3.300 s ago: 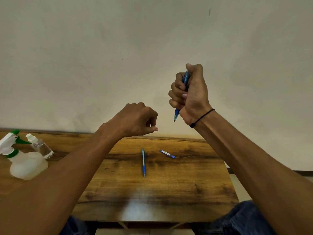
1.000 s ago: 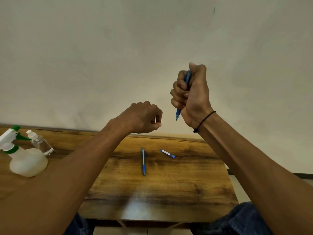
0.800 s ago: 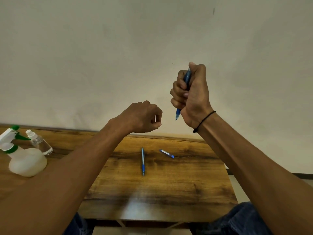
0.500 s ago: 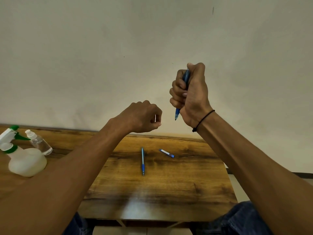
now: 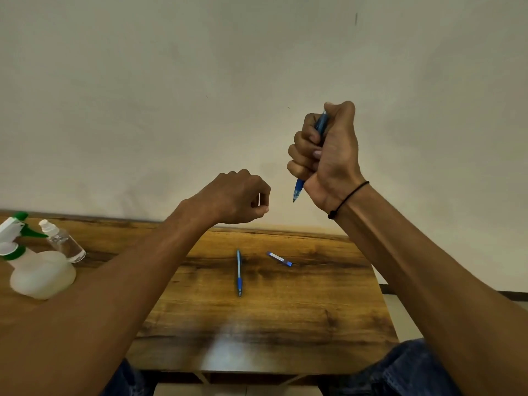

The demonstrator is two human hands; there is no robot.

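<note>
Blue pen status, OP here: your right hand has it wrapped in a full fist, right of centre in the frame. The tip points down, and it's held up in front of the wall, well above the table.

Reply: yep, and that grip hasn't budged in the last few seconds. What's new is your left hand, just left of the tip. A few seconds back it looked like a plain curled fist. Now a thin pale sliver pokes up from the pinch of thumb and finger. Too small to say what it is.

OP: my guess is you're lining that sliver up with the pen tip to feed it in. They're near but not touching yet.

Reply: agreed, the fiddly bit hasn't started. The second pen and the little blue-and-white stub lie untouched mid-table. The spray bottle and small clear bottle sit at the left edge.
</note>
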